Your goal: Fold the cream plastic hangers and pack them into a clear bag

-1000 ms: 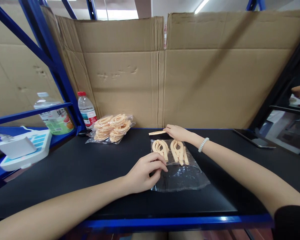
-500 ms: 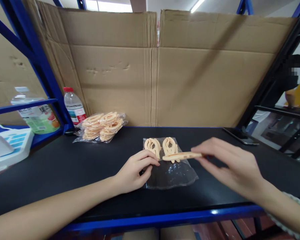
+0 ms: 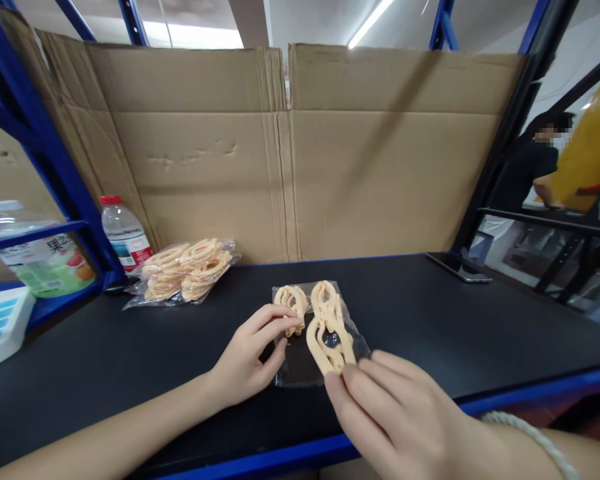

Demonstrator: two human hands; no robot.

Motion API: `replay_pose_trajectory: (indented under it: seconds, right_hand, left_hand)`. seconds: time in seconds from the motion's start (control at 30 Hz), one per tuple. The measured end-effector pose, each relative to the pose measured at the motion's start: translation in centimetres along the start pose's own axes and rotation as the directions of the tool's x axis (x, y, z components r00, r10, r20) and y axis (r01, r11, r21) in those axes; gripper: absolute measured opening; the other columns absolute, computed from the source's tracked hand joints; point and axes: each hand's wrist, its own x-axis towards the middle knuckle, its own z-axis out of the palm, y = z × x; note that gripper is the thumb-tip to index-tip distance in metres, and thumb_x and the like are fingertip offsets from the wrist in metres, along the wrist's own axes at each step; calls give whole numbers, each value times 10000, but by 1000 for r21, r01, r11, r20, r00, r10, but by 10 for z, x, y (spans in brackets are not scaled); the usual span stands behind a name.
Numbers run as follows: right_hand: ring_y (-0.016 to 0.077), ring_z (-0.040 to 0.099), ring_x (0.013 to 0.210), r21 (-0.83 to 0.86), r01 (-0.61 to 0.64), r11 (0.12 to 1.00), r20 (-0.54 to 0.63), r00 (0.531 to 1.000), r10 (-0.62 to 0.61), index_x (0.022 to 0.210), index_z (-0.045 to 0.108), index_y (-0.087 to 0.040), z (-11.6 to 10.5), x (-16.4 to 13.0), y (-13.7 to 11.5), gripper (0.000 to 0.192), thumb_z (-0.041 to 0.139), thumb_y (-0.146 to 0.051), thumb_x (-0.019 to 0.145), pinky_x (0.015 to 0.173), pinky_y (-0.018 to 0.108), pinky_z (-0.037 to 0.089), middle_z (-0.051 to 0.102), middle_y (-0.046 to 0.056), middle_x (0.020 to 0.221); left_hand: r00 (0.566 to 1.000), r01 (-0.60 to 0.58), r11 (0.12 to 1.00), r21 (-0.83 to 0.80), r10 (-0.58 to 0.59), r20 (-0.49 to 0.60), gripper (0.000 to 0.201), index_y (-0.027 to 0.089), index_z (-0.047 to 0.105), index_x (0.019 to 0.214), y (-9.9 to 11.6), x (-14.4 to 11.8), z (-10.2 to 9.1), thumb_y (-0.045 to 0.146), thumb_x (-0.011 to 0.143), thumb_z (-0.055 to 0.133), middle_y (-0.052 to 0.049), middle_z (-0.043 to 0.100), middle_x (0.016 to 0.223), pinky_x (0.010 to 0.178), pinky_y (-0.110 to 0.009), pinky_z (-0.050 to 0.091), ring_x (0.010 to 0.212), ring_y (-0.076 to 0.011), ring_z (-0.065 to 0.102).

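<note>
My right hand (image 3: 395, 407) pinches the lower end of a cream plastic folding hanger (image 3: 314, 337), its looped face turned towards me. The far end of this hanger overlaps the right stack of similar hangers (image 3: 325, 297), which lies on a clear plastic bag (image 3: 300, 373). With thumb and fingers apart, my left hand (image 3: 255, 350) rests its fingertips on the left stack of hangers (image 3: 291, 297) on the same bag. Whether the stacks are inside the bag or on top of it, I cannot tell.
At the back left, a filled clear bag of several hangers (image 3: 190, 267) lies beside a red-capped bottle (image 3: 125, 233). A larger bottle (image 3: 45, 267) and a white keyboard-like device (image 3: 0, 327) are farther left. A phone (image 3: 457, 267) lies back right; cardboard (image 3: 380, 180) walls the rear. Beyond, a person (image 3: 525, 167) stands.
My right hand has come nearer and left, turning the hanger from edge-on to face-up over the bag. My left thumb and fingers have spread apart somewhat. The camera view has shifted.
</note>
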Motion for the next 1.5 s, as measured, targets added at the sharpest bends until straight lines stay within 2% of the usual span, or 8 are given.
replay_pose_trajectory:
  seconds: [0.2,0.37,0.63,0.73,0.87,1.1,1.3,1.5]
  right_hand:
    - [191,580,566,-151,-39,988,140,988,60,876,648,-81,72,5,16,182,470,-49,854,439,303,477,620,92,744]
    - [239,599,608,-275,-110,955,332,922,201,841,649,-49,99,3,12,152,507,-7,803,410,309,465,608,123,703]
    - [246,582,922,31,-129,991,369,923,109,1000,646,-124,55,-11,42,196,509,-73,870,723,363,513,640,132,974]
    - [275,437,1229,176,-197,965,424,899,107,1061,644,-202,34,-27,60,405,482,42,782,920,435,453,532,121,1269]
    - [264,310,1354,257,-316,913,483,861,161,1084,650,-239,27,-50,71,605,428,132,660,1028,463,380,399,91,1420]
    - [249,453,1242,357,-426,831,407,872,273,951,655,-207,38,-63,72,160,582,-114,844,974,424,445,487,111,1320]
    - [190,588,1017,593,-483,644,341,875,343,804,598,-190,42,-61,78,110,546,-119,871,877,343,479,630,80,1078]
    - [187,655,874,740,-637,215,471,719,510,785,565,-179,51,-56,77,142,556,-273,892,801,331,486,702,71,901]
  left_hand:
    - [1000,1,999,37,0,-4,370,200,589,1167,1,0,-2,28,867,457,-82,575,1116,917,-313,490,1052,-181,571]
    - [998,-35,997,66,32,50,364,210,591,1150,-1,0,-5,29,864,459,-81,590,1105,887,-322,493,1020,-181,579]
    - [967,-139,989,51,124,221,393,215,614,1046,4,4,-26,28,767,411,-100,547,1221,871,-408,472,1022,-225,545]
    - [926,-191,980,54,161,341,443,218,606,1031,11,7,-37,32,667,434,-100,494,1306,943,-456,438,1137,-267,493]
    - [851,-253,945,208,115,512,402,213,593,1040,18,8,-37,26,701,484,-105,446,1375,968,-480,421,1205,-298,447]
    - [915,-153,939,309,17,402,137,171,548,816,13,2,-22,172,916,454,-128,502,1263,819,-374,492,1013,-237,565]
    - [929,102,992,76,-122,349,122,182,541,792,7,4,-23,151,887,472,-39,625,930,726,-253,480,801,-141,599]
    - [884,419,898,-137,-369,286,73,182,543,781,-3,6,-26,219,844,543,15,644,693,636,-232,483,630,-119,599]
